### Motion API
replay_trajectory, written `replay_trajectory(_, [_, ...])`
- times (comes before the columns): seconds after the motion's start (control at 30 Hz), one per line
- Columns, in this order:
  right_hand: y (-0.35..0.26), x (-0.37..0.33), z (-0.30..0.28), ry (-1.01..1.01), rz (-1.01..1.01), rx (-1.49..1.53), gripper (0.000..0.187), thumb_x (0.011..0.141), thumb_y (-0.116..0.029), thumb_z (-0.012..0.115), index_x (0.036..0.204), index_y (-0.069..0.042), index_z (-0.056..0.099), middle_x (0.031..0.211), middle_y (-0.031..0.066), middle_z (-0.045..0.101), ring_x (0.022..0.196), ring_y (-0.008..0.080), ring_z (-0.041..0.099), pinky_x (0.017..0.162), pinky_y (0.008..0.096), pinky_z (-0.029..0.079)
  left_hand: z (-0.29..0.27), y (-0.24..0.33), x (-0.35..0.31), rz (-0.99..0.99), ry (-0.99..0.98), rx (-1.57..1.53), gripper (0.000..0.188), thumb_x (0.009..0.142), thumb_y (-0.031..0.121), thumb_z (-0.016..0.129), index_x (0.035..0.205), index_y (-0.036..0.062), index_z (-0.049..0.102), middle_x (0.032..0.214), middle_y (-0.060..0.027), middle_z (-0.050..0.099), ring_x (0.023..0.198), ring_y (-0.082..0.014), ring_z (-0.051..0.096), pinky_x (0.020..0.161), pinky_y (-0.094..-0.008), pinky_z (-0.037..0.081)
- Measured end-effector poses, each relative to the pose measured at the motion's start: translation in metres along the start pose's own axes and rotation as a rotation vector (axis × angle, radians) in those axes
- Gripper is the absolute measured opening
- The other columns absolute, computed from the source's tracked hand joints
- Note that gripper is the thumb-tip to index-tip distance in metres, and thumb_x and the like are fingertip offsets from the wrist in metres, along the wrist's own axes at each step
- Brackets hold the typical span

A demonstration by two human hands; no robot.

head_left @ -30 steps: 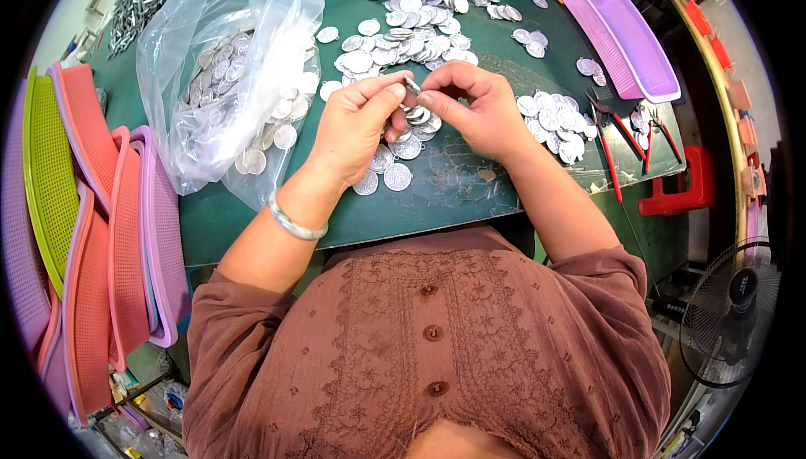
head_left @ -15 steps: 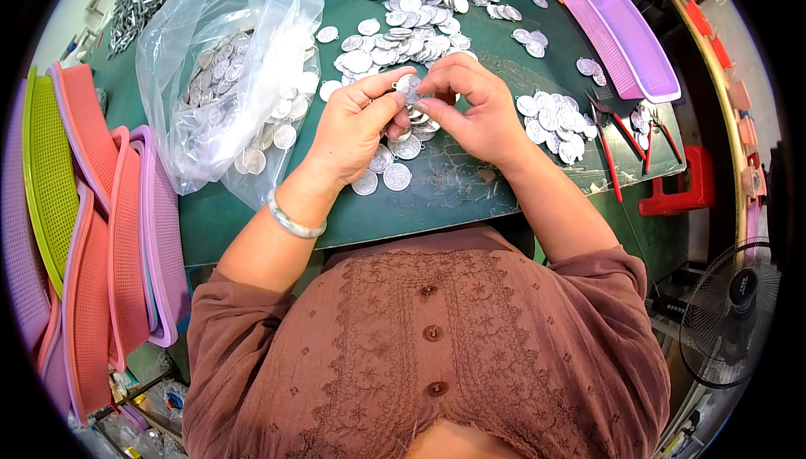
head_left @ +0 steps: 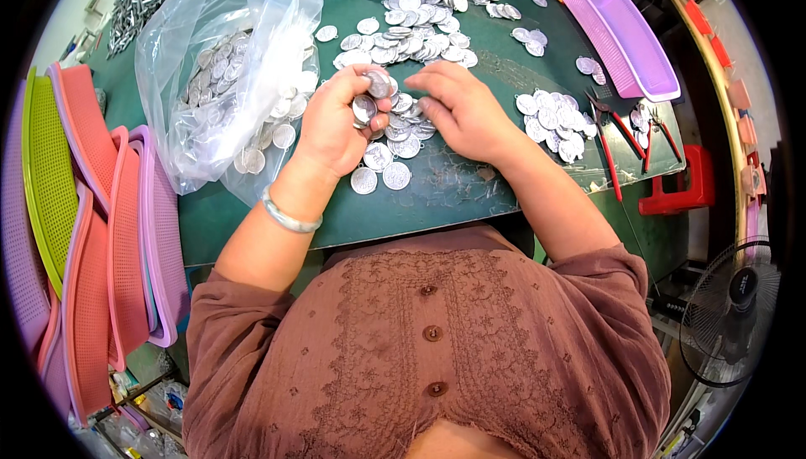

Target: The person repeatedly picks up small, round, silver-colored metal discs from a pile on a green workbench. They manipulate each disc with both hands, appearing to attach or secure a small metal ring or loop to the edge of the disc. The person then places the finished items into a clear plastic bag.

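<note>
while some overlap, silvery discs (head_left: 379,83), round, embossed

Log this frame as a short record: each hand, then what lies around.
Left hand: holds silver discs in its fingers
Right hand: beside the left, fingers bent, thumb and forefinger apart, nothing visible between them
Surface: green table, worn in places
Between and below hands: loose discs
Left: clear bag with discs inside; coloured baskets beyond it
Right: disc pile, red-handled pliers, purple basket, fan
</note>
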State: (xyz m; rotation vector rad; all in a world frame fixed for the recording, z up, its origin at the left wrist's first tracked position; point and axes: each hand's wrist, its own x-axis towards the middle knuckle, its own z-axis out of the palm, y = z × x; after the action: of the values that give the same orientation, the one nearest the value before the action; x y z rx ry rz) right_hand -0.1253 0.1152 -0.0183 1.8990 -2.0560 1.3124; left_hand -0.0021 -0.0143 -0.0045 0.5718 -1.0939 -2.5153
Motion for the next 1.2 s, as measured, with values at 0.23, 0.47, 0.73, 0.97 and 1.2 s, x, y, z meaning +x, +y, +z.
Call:
replay_trajectory(0.23, [-0.007,0.002,0.001,-0.202,-0.015,-0.153,0.026,0.067,-0.019,0.066,0.087,-0.005,0.056,0.091,0.0072,0.054,0.087,0.0251,0.048,0.079,0.0349,0.037,-0.004,0.004,0.002,-0.017,0.065,0.004,0.011,0.083,0.017,0.050,0.076,0.0075,0.048,0.072,-0.0052,0.053,0.062,-0.0139,0.050,0.048,-0.0222,0.039])
replay_trajectory(0.47, [-0.005,0.002,-0.002,-0.227,0.038,-0.030,0.020,0.065,-0.010,0.066,0.081,-0.005,0.054,0.082,0.0045,0.056,0.078,0.0232,0.050,0.075,0.0333,0.038,-0.007,0.002,0.002,-0.026,0.007,0.183,0.006,0.081,0.009,0.052,0.086,0.0052,0.053,0.070,-0.0010,0.052,0.057,-0.0072,0.045,0.045,-0.0182,0.034])
replay_trajectory(0.73, [-0.001,0.002,-0.006,-0.032,0.238,0.308,0.009,0.074,-0.008,0.057,0.081,-0.004,0.057,0.074,0.0072,0.058,0.073,0.0199,0.054,0.067,0.0294,0.043,0.004,0.001,-0.004,-0.002,-0.008,0.539,0.011,0.081,0.010,0.054,0.090,0.0033,0.056,0.068,-0.0008,0.053,0.048,-0.0033,0.043,0.038,-0.0143,0.029])
replay_trajectory(0.97, [-0.002,0.002,-0.002,0.000,0.151,0.446,0.008,0.074,-0.003,0.058,0.081,-0.002,0.055,0.076,0.0059,0.056,0.070,0.0147,0.054,0.065,0.0257,0.043,0.002,0.003,-0.003,-0.121,-0.087,0.431,0.011,0.079,0.012,0.055,0.086,0.0032,0.056,0.068,-0.0029,0.056,0.048,-0.0039,0.045,0.037,-0.0159,0.031])
replay_trajectory(1.2, [-0.008,0.005,-0.001,0.080,0.038,0.439,0.015,0.071,-0.001,0.061,0.085,-0.002,0.055,0.080,0.0057,0.057,0.073,0.0154,0.054,0.065,0.0255,0.044,0.003,-0.001,-0.004,0.020,-0.063,0.455,0.026,0.078,0.004,0.054,0.103,0.0014,0.048,0.071,-0.0011,0.054,0.052,-0.0041,0.044,0.042,-0.0159,0.033])
